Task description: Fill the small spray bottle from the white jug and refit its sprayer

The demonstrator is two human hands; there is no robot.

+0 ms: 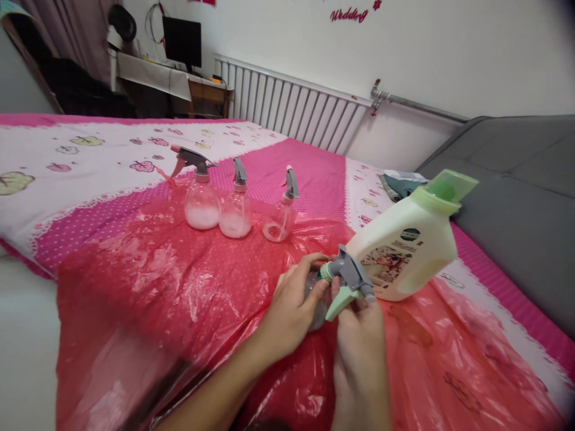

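A clear spray bottle point(318, 311) with a grey and light green trigger head is in both hands, low in the middle of the view. My left hand point(294, 299) is wrapped round the bottle's body and neck. On the spray head point(350, 272), near the nozzle and green trigger, my right hand point(359, 317) has its fingers closed. Most of the bottle's body is hidden behind the hands. Just to the right stands a large cream detergent jug point(404, 245) with a green cap point(451, 187), leaning a little.
Three clear spray bottles stand beyond my hands: a left one point(202, 206) and a middle one point(236, 215) with whitish contents, and a right one point(278, 221). Red plastic sheeting point(179, 281) covers part of the bed point(309, 164). A grey headboard point(507, 191) rises at right.
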